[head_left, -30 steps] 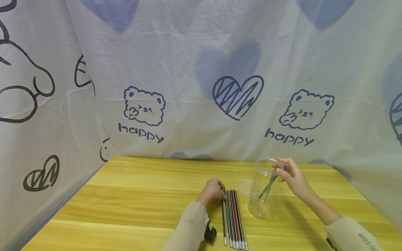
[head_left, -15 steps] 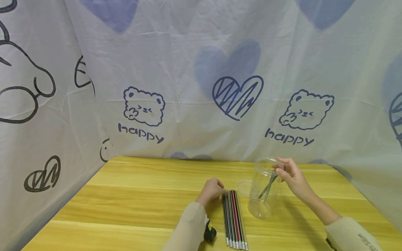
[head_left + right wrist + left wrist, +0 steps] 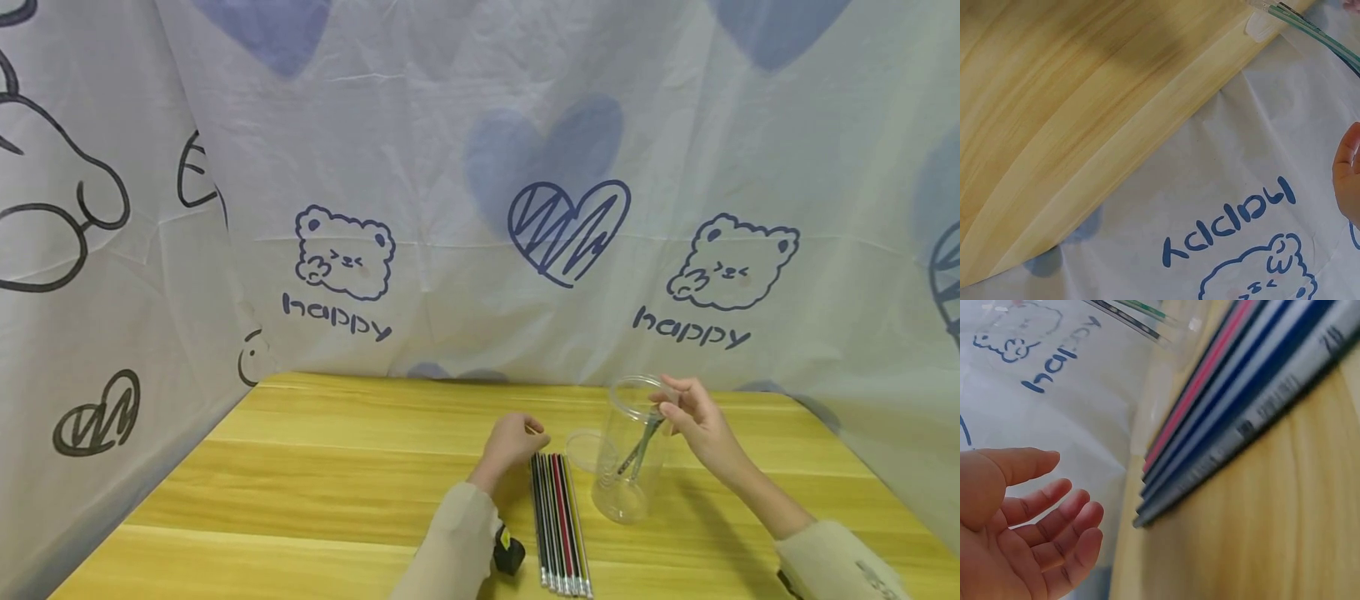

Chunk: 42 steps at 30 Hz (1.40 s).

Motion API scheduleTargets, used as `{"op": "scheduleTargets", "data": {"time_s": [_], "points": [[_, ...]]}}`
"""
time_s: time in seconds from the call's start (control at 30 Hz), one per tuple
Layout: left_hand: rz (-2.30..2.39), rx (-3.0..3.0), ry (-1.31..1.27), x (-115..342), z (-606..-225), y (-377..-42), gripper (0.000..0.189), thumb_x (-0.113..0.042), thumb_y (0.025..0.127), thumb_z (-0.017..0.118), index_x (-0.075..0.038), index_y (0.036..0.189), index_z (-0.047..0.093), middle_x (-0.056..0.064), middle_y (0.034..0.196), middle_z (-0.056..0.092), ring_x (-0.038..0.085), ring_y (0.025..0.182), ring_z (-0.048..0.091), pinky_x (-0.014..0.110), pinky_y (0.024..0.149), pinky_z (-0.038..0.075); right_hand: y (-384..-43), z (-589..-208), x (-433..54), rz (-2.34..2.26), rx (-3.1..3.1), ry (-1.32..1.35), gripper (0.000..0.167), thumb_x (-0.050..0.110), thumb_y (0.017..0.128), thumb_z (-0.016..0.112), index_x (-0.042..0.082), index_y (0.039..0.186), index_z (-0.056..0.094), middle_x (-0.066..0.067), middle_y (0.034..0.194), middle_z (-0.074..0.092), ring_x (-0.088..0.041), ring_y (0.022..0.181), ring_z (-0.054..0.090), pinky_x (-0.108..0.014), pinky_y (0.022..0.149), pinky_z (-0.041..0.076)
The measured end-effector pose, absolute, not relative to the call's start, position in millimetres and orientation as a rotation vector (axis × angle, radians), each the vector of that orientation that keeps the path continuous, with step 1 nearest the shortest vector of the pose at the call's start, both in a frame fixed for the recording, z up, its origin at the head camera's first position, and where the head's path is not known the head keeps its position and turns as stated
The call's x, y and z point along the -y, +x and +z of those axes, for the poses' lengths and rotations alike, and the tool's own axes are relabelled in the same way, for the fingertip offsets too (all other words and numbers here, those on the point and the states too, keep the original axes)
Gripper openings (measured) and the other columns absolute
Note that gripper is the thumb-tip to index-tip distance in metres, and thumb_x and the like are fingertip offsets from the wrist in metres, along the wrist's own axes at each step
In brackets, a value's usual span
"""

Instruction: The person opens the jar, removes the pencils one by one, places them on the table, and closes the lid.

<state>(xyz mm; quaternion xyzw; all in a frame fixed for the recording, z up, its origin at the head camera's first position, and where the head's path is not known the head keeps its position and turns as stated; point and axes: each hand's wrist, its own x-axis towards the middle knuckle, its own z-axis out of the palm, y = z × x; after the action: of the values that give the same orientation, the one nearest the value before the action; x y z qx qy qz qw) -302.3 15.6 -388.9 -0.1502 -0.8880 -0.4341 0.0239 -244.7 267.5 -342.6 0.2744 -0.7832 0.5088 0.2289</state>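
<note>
Yellow wood-grain tabletop (image 3: 337, 483): level
White cloth backdrop (image 3: 450, 325): behind (blue hearts (image 3: 551, 237))
Left hand (image 3: 512, 442): fingers loose, near slim multicoloured pencils (image 3: 559, 525)
Right hand (image 3: 697, 418): fingers pinching green-and-black pencils (image 3: 639, 450) inside clear cylindrical jar (image 3: 626, 505)

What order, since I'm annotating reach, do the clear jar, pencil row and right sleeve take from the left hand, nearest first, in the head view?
From the left hand:
1. Pencil row, just beside it on the right.
2. Clear jar, farther right.
3. Right sleeve, at lower right.
</note>
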Motion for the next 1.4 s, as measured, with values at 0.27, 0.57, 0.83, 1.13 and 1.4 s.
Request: {"op": "scheduleTargets", "data": {"time_s": [0.27, 0.57, 0.83, 1.13, 1.4], "points": [[-1.355, 2.757, -0.506, -24, -374, -297, 0.018, -0.018, 0.082, 0.063, -0.004, 0.094, 0.065, 0.007, 0.087, 0.061, 0.018, 0.074, 0.057, 0.029, 0.061, 0.049, -244, -345, -270, 1.376, 2.154, 0.776, 0.027, -0.004, 0.092, 0.038, -0.011, 0.118, 0.035, 0.018, 0.100, 0.055, -0.003, 0.079, 0.055, -0.023, 0.062, 0.047], [-1.343, 2.715, -0.590, -29, -365, -296, 0.020, -0.019, 0.083, 0.062, -0.004, 0.097, 0.064, 0.005, 0.088, 0.061, 0.019, 0.080, 0.057, 0.030, 0.064, 0.049, -244, -344, -270, 1.338, 2.151, 0.791, 0.033, -0.004, 0.092, 0.038, -0.007, 0.124, 0.036, 0.018, 0.104, 0.054, -0.002, 0.087, 0.054, -0.021, 0.064, 0.046], [-1.307, 2.705, -0.615, -32, -356, -292, 0.020, -0.020, 0.083, 0.062, -0.005, 0.097, 0.064, 0.004, 0.086, 0.061, 0.019, 0.080, 0.057, 0.029, 0.064, 0.048, -245, -344, -273, 1.345, 2.125, 0.778, 0.029, -0.004, 0.092, 0.039, -0.009, 0.120, 0.040, 0.016, 0.101, 0.055, -0.005, 0.086, 0.055, -0.019, 0.065, 0.047], [-1.290, 2.679, -0.663, -37, -347, -289, 0.020, -0.021, 0.084, 0.062, -0.007, 0.098, 0.065, 0.001, 0.084, 0.062, 0.016, 0.077, 0.057, 0.027, 0.063, 0.047, -243, -341, -275, 1.309, 2.121, 0.761, 0.026, -0.005, 0.090, 0.042, -0.010, 0.115, 0.046, 0.014, 0.097, 0.056, -0.002, 0.084, 0.055, -0.020, 0.065, 0.049], [-1.294, 2.606, -0.723, -40, -333, -280, 0.020, -0.020, 0.083, 0.062, -0.007, 0.097, 0.065, -0.001, 0.080, 0.061, 0.013, 0.073, 0.055, 0.025, 0.060, 0.045, -240, -339, -276, 1.251, 2.133, 0.756, 0.026, -0.006, 0.088, 0.045, -0.008, 0.114, 0.049, 0.009, 0.094, 0.056, -0.003, 0.082, 0.055, -0.021, 0.066, 0.049]]}}
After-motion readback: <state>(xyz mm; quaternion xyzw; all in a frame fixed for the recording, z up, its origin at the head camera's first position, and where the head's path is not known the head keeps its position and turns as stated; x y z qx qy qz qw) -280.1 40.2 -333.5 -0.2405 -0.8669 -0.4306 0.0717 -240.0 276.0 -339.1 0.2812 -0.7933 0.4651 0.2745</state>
